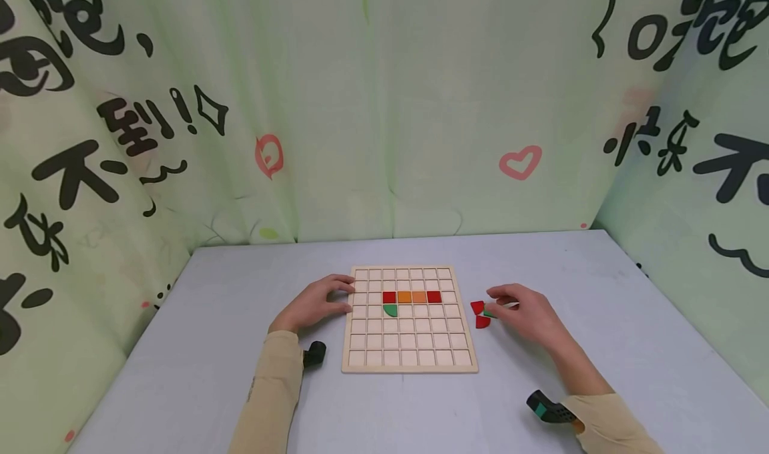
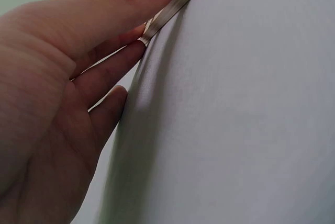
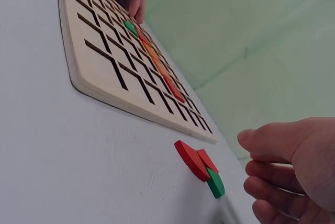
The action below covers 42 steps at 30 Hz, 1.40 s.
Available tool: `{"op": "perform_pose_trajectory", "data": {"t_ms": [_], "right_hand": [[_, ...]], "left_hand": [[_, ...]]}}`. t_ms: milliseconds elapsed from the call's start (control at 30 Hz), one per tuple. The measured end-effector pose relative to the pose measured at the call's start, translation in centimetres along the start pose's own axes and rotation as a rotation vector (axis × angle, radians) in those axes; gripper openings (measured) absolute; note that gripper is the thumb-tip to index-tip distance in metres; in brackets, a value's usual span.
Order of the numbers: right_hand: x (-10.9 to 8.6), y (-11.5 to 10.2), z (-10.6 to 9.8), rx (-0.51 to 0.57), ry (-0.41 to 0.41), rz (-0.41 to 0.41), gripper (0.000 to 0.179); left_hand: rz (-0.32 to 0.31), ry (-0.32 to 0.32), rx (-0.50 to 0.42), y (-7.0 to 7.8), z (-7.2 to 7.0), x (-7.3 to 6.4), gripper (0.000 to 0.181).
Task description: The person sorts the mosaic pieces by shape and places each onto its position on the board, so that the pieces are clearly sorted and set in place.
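A wooden grid board (image 1: 410, 368) lies on the table. At its left edge, the thumb and fingertips of my left hand (image 1: 315, 302) touch the frame with the fingers fairly straight. In the grid sit a row of red squares (image 1: 434, 297) and orange squares (image 1: 411, 297), with a green quarter-round piece (image 1: 390, 310) below the left red one. Right of the board, two red pieces (image 3: 191, 160) and a green piece (image 3: 215, 183) lie close together. My right hand (image 1: 521, 310) hovers beside these loose pieces, fingers loosely bent, with a gap to the green piece in the right wrist view.
The white table (image 1: 240, 274) spreads around the board. Behind it and at both sides hangs a pale green curtain (image 1: 384, 107) with black writing and red hearts. A black wrist device (image 1: 549, 408) is worn at each sleeve.
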State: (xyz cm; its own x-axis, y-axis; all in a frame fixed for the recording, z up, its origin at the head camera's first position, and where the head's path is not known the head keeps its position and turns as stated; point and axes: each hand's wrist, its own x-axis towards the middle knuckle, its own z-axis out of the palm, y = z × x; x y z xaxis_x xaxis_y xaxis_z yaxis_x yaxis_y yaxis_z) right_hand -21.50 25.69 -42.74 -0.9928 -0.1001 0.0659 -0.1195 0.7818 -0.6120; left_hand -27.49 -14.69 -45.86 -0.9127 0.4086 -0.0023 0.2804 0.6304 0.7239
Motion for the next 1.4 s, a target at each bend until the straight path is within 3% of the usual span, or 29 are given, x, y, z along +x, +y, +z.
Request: {"op": "perform_pose_trajectory", "data": {"t_ms": [400,867,1400], "right_hand": [[0.1,1.3,0.0,-0.023,-0.030,0.016,0.037],[0.4,1.9,0.9,-0.072,-0.031,-0.156,0.033],[0.5,2.3,1.1,-0.082,0.022,-0.181,0.032]], "left_hand": [[0.006,0.002,0.012,-0.1,-0.1,0.0,0.037],[0.026,-0.008,0.013,-0.2,-0.2,0.2,0.038],[0.013,-0.006,0.019,-0.1,-0.2,0.1,0.036]]}}
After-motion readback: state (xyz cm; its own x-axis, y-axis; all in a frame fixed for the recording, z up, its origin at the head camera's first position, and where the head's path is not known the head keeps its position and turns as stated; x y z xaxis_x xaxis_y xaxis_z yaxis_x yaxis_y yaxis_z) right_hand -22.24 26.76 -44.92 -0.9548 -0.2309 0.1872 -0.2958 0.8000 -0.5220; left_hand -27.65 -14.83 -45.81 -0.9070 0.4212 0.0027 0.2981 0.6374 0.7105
